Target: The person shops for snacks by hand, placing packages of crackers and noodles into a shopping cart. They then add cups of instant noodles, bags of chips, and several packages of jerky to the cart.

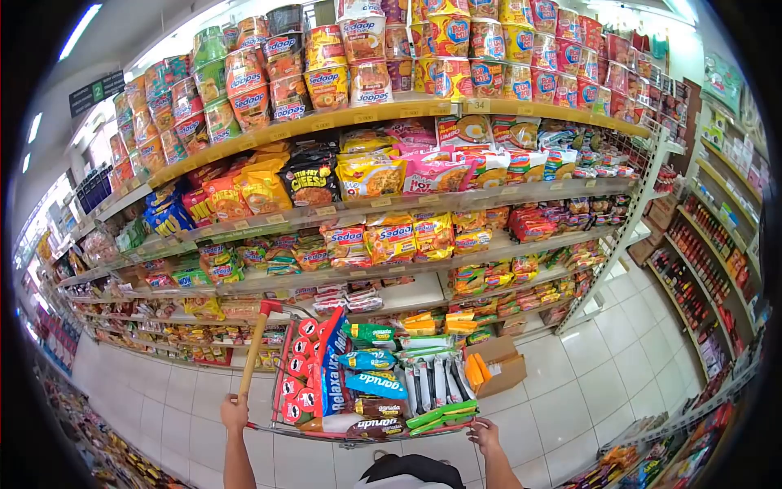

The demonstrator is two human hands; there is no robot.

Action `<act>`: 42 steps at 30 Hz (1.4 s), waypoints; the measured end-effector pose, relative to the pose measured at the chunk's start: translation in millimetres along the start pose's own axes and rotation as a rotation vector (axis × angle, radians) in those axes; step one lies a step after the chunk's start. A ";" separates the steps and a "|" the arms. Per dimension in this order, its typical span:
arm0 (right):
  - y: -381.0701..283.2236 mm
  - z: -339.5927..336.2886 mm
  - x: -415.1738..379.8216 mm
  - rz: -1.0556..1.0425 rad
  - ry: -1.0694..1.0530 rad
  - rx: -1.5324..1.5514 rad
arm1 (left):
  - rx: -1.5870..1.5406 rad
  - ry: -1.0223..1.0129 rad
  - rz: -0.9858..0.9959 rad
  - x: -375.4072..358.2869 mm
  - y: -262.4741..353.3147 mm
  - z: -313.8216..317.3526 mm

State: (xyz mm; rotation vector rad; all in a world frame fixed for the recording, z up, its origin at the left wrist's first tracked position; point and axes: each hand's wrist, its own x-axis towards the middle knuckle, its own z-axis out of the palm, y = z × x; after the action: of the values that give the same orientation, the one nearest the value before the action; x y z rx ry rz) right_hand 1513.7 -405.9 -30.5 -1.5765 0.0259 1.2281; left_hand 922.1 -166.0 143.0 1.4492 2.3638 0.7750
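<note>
Here, through the head camera, I had a shopping cart (pixel 366 375) in front of me in a store aisle, and I place everything else from it. My left hand (pixel 235 411) was closed around the wooden handle (pixel 253 349) at the cart's near left corner; the handle rose slanting to a red cap beside the top left rim. My right hand (pixel 484 434) sat at the cart's near right corner, fingers curled over the rim, gripping it. Inside the cart, packets stood packed on edge: red sachets (pixel 298 375) along the left wall, a blue Relaxa bag (pixel 332 371) just right of them, Garuda snack bags (pixel 373 383) in the middle, dark and white sachets (pixel 432 381) further right, green packs (pixel 444 414) at the near right. An open cardboard box (pixel 497 365) lay on the white tiled floor (pixel 586 391) just beside the cart's right side. Beyond the cart ran long shelves (pixel 391 200) of instant noodle packets, with cup noodles (pixel 350 61) stacked on the top tier. Another rack of bottles (pixel 700 261) stood well off to the cart's right.
</note>
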 end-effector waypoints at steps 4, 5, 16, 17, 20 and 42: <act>7.0 7.8 -3.9 -0.006 0.084 0.072 | -0.125 -0.042 -0.038 3.1 5.2 -2.1; 7.1 7.9 -3.3 -0.017 0.092 0.082 | -0.127 -0.041 -0.035 4.8 5.2 -0.7; 14.9 28.2 -11.8 -0.010 0.141 0.128 | 0.152 -0.431 0.083 70.7 -9.7 15.8; 16.9 31.1 -15.5 -0.012 0.143 0.133 | 0.152 -0.432 0.089 75.9 -8.2 21.7; 16.2 41.8 -12.8 0.010 0.242 0.235 | 0.135 -0.477 0.078 71.4 15.2 22.9; 4.0 82.1 28.3 0.019 0.490 0.265 | -0.193 -0.611 0.048 84.5 38.7 17.9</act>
State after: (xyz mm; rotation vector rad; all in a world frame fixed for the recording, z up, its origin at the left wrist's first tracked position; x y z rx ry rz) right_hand 1469.3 -332.3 -43.2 -1.6041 0.4988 0.7886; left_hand 919.9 -72.2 154.6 1.4112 1.7522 0.4624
